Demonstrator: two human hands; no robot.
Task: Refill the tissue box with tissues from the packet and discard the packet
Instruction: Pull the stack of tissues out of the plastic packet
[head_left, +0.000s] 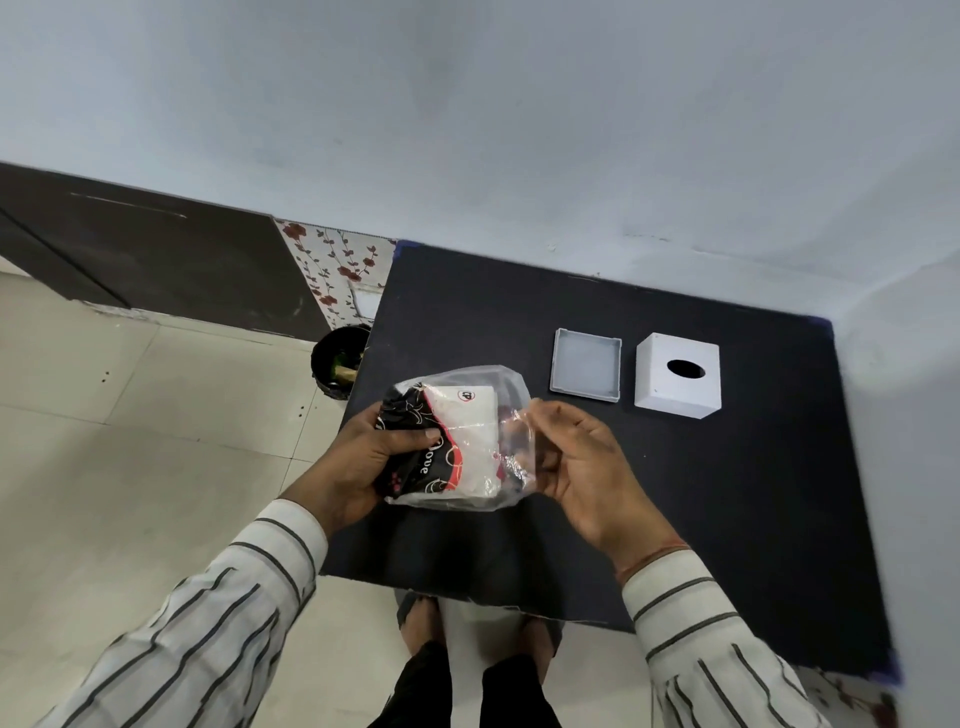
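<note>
At the far left, on the tiled floor (130, 415) beside the desk's left edge, stands a small dark bin (340, 361) with something greenish inside; its contents are too dim to name. The left hand (363, 457), in a striped sleeve, grips the dark printed end of the tissue packet (457, 441), thumb pressed over the print. The packet is held above the front-left part of the black desk (727, 493), its white tissues (470, 415) showing through the clear plastic. The right hand (576, 467) pinches the packet's clear, crumpled right end, fingers curled on the film. Further right, well apart from the hands, the shallow grey tray-like base (587, 371) lies on the desk, and just beside it sits the white tissue box cover (678, 376), its oval slot facing up.
</note>
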